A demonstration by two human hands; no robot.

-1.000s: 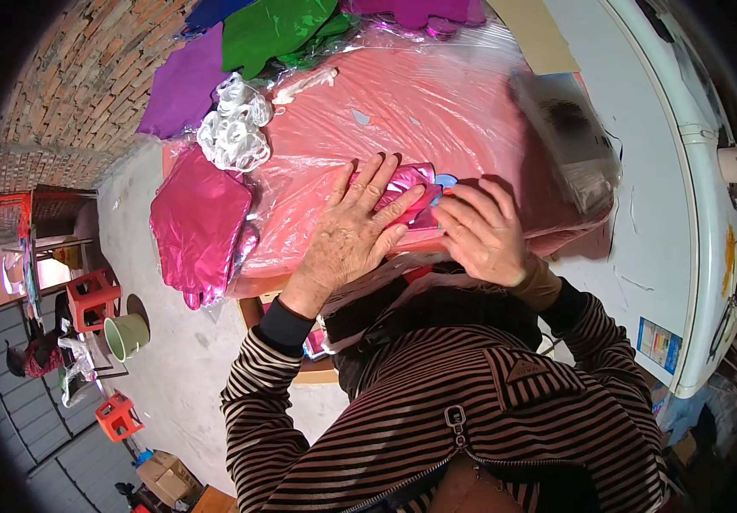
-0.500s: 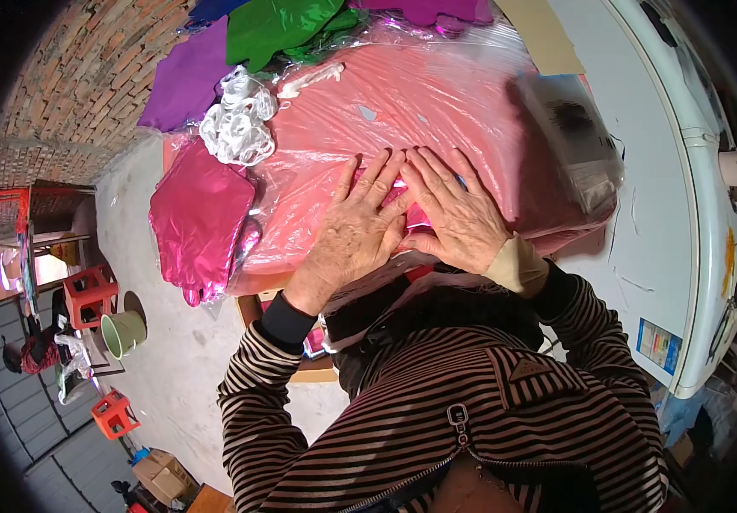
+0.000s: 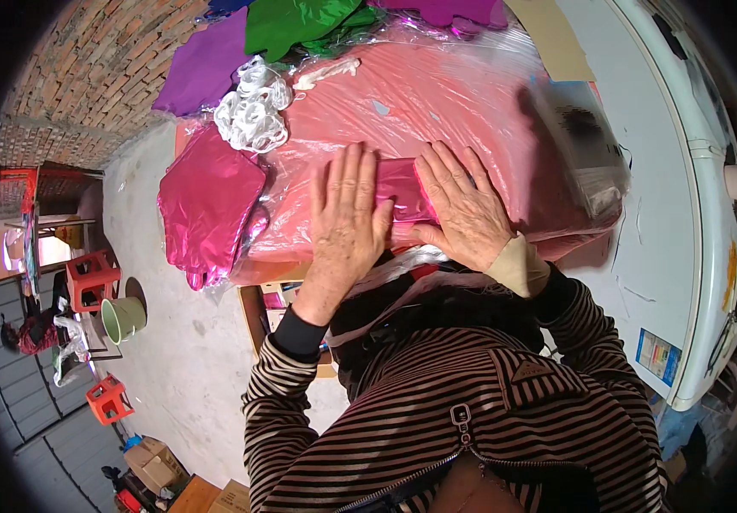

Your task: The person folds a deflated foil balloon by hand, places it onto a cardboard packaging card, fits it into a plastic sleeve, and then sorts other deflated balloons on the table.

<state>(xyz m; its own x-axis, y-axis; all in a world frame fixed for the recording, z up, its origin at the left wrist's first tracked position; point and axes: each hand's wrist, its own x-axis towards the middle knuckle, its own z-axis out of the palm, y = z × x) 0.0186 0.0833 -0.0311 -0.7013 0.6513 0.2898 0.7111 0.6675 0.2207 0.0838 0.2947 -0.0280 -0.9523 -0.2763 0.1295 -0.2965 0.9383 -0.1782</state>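
Note:
A shiny pink foil piece (image 3: 406,190) lies flat on a pink surface covered with clear plastic (image 3: 368,94), close to my body. My left hand (image 3: 347,205) rests palm down at its left edge, fingers stretched out and slightly blurred. On its right edge lies my right hand (image 3: 466,203), also flat with fingers spread, a beige band at the wrist. Both palms hide the ends of the foil piece. To the left sits a stack of larger pink foil pieces (image 3: 212,201). Beyond it is a bundle of white elastic cord (image 3: 253,111).
Purple foil (image 3: 206,68) and green foil pieces (image 3: 300,24) lie along the far left. A clear plastic bag (image 3: 586,145) sits at the right, before a large white appliance (image 3: 668,171). An open cardboard box (image 3: 253,312) stands below the near edge. Red stools (image 3: 93,278) and a bucket (image 3: 124,320) stand left.
My hands have moved apart; the left one slid left, uncovering the foil piece between them. The right hand has barely moved. The whole view has shifted slightly.

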